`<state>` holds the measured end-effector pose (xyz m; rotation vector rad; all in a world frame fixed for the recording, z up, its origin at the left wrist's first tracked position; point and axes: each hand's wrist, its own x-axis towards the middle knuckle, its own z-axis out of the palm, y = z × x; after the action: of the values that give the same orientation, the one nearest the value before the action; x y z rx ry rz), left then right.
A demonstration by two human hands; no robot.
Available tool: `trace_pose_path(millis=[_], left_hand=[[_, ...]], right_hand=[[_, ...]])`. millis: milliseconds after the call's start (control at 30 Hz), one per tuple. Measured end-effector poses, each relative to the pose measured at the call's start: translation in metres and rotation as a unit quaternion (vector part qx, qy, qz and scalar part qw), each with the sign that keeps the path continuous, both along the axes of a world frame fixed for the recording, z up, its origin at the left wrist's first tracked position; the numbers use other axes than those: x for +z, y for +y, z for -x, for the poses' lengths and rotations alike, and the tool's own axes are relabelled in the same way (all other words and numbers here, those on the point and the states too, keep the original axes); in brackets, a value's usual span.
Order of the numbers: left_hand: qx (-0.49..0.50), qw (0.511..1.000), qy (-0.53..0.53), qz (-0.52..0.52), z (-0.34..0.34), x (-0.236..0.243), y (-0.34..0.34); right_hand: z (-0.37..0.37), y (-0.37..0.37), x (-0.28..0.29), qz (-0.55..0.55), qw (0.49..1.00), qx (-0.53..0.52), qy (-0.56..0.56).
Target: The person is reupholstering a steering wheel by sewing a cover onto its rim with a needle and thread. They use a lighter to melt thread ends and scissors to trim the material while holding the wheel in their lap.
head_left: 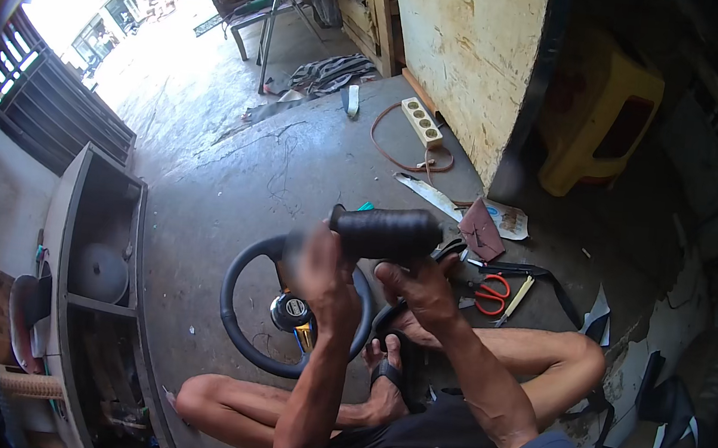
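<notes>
A large spool of black thread [388,231] is held up between my hands. My left hand [324,272] is closed at its left end, the fingertips blurred. My right hand [422,290] grips it from below, with some fingers hidden. Beneath them, a black steering wheel [238,325] with a round hub lies on the floor beside my crossed legs. A dark curved piece, partly hidden, is behind my right hand. To the right are orange-handled scissors [490,300], a pale-yellow cutter [521,296] and a maroon folded piece [481,231].
A grey open cabinet [63,221] stands at left. A power strip [421,122] with a looped cord lies ahead, near a worn cream panel [458,52]. A yellow plastic object [577,159] is at right. Cloth [325,78] and metal legs stand toward the bright doorway. Scraps lie at right.
</notes>
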<state>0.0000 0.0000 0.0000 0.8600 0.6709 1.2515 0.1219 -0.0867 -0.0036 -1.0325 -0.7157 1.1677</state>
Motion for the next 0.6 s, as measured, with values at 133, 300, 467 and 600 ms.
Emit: trace_pose_path(millis=[133, 300, 467, 600], left_hand=[[0.006, 0.999, 0.037, 0.032, -0.004, -0.002, 0.022], [0.109, 0.986, 0.121, -0.023, 0.01, -0.057, 0.06], [0.099, 0.989, 0.063, 0.092, -0.004, -0.088, 0.096], [0.07, 0.983, 0.073, 0.156, -0.036, -0.112, 0.135]], right_hand=[[-0.039, -0.031, -0.01, 0.043, 0.973, -0.024, -0.227], [-0.113, -0.085, 0.045, 0.061, 0.908, -0.208, -0.358], [-0.222, -0.202, 0.065, 0.158, 0.767, -0.505, -0.361], [-0.308, -0.341, 0.084, 0.209, 0.694, -0.611, -0.317]])
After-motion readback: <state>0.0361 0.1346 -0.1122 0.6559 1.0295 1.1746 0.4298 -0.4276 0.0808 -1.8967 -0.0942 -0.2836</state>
